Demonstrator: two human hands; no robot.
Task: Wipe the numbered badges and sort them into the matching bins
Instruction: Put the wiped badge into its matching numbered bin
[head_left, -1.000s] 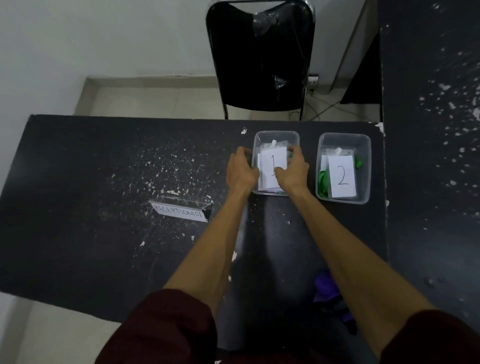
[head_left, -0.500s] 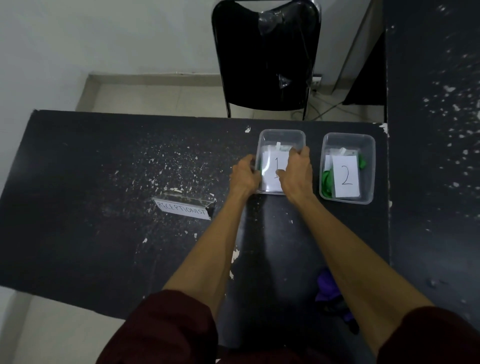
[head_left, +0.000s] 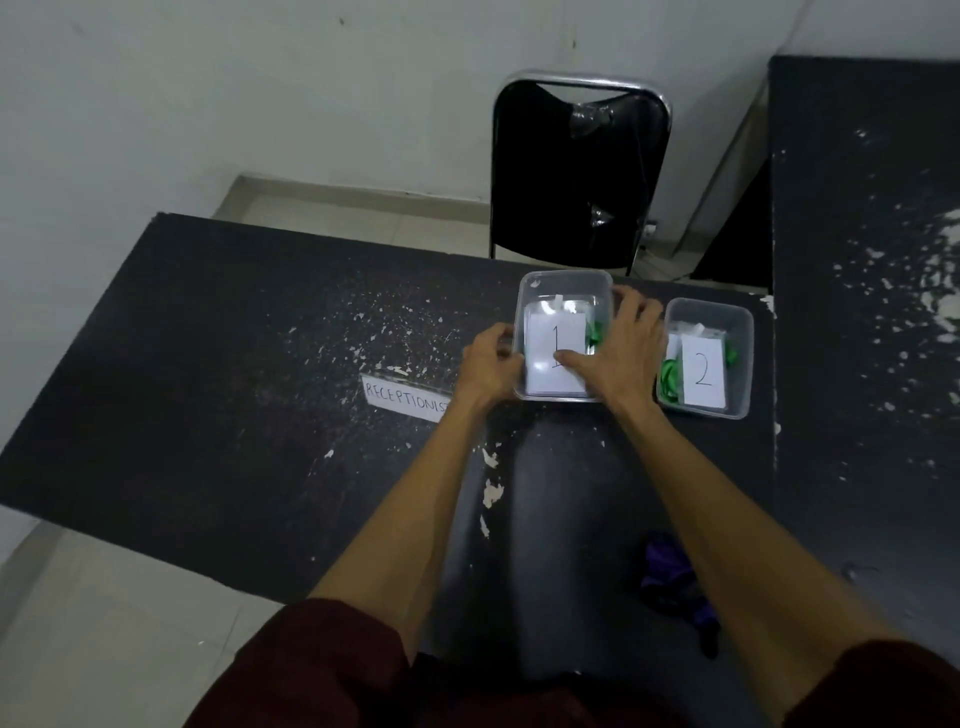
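Chipped black paint is seen on the counter, and a black chair is placed behind it at a pale wall. Two clear bins are set at the far right edge. The bin marked 1 is gripped on its left wall by the left hand, whose fingers are curled round the wall. Its right wall is held by the right hand, with the thumb laid on the paper inside. Clear badges with green lanyards are kept in it. The bin marked 2 is just beside. A purple cloth is lying near the body, and a sign is placed left of the bins.
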